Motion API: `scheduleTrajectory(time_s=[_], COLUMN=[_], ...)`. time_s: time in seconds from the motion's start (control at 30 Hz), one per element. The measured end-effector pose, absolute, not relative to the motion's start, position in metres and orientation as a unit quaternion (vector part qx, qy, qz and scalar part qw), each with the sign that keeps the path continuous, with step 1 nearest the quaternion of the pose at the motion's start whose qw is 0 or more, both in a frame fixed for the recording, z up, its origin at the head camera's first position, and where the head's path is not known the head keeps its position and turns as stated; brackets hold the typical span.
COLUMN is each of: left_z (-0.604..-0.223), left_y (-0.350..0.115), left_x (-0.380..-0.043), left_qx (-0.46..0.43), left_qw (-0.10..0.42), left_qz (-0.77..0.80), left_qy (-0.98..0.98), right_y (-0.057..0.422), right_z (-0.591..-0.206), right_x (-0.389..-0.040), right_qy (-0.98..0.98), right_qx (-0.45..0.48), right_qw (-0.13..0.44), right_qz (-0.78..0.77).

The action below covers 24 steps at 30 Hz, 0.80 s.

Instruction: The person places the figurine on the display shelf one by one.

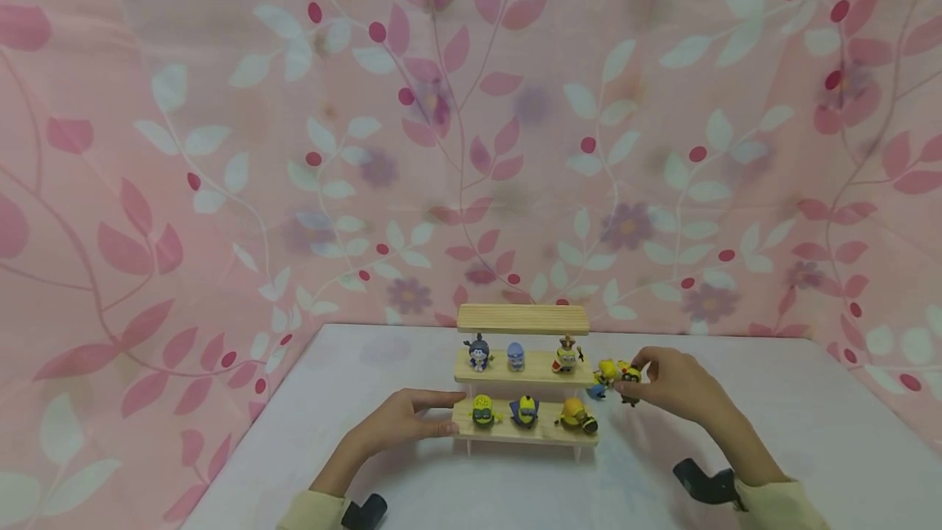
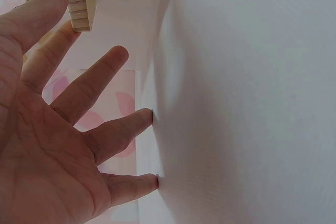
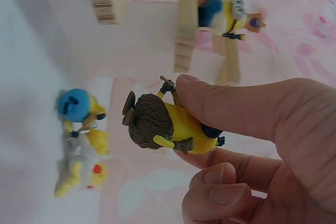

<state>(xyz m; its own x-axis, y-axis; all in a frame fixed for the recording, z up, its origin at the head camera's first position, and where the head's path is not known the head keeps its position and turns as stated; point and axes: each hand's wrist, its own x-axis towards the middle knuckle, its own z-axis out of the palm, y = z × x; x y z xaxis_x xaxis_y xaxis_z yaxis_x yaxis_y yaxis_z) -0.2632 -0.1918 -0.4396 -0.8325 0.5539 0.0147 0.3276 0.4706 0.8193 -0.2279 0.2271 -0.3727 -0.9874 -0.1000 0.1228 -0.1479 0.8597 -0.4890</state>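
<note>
As hands point(image 1: 401, 420) flank the shelf point(image 1: 540, 366), figurine point(image 3: 170, 125) pinched in the right point(image 1: 675, 384)

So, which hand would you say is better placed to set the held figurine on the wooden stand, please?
Probably the right hand: it pinches the figurine beside the right end of the wooden stand, whereas the left hand holds the lower tier's opposite end.

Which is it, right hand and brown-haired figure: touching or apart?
Touching. The right wrist view shows it: the right hand holds the brown-haired figure, thumb against the yellow body with no gap.
</note>
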Motion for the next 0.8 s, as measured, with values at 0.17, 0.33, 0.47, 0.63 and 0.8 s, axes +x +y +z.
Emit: scheduleTrajectory(time_s=[0.17,0.33,0.47,0.63,0.8], left_z=[-0.439,-0.439,-0.44,-0.441,-0.441], left_y=[-0.191,-0.192,-0.192,-0.191,-0.191], left_x=[-0.263,-0.263,-0.263,-0.264,-0.264], left_qx=[0.257,0.254,0.255,0.26,0.258], left_qw=[0.128,0.13,0.131,0.13,0.126], left_qz=[0.444,0.445,0.447,0.451,0.448], left_qy=[0.849,0.849,0.847,0.844,0.847], right_y=[0.226,0.221,0.216,0.209,0.201], right_z=[-0.362,-0.354,-0.347,-0.338,-0.331], right_x=[-0.225,-0.223,-0.223,-0.223,-0.225], right_qy=[-0.961,-0.958,-0.953,-0.946,-0.941], right_qx=[0.071,0.081,0.096,0.118,0.136], right_qw=[0.057,0.073,0.081,0.092,0.097], right_qz=[0.26,0.266,0.275,0.289,0.295])
